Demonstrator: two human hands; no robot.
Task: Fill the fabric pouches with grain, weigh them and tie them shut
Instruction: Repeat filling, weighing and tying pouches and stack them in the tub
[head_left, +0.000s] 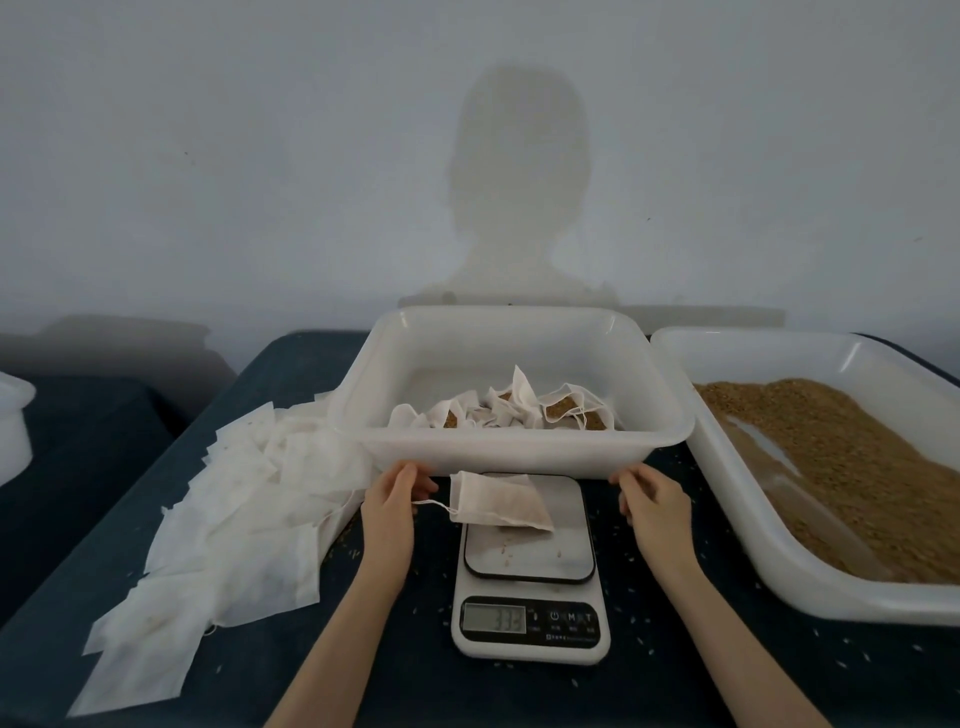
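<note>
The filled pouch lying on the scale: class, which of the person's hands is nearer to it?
Left. The left hand is just left of the filled pouch, at its drawstring. The right hand is further off, past the right edge of the scale.

- tablecloth (649, 691) is dark navy, speckled with pale stray grains
- both tubs, centre (519, 447) and right edge (737, 525), are milky white
- grain (852, 467) on the right is golden brown
- empty pouches (223, 519) lower left are plain white
- scale (530, 597) is white with a black panel and grey display
- wall (208, 156) up top is pale grey
</note>
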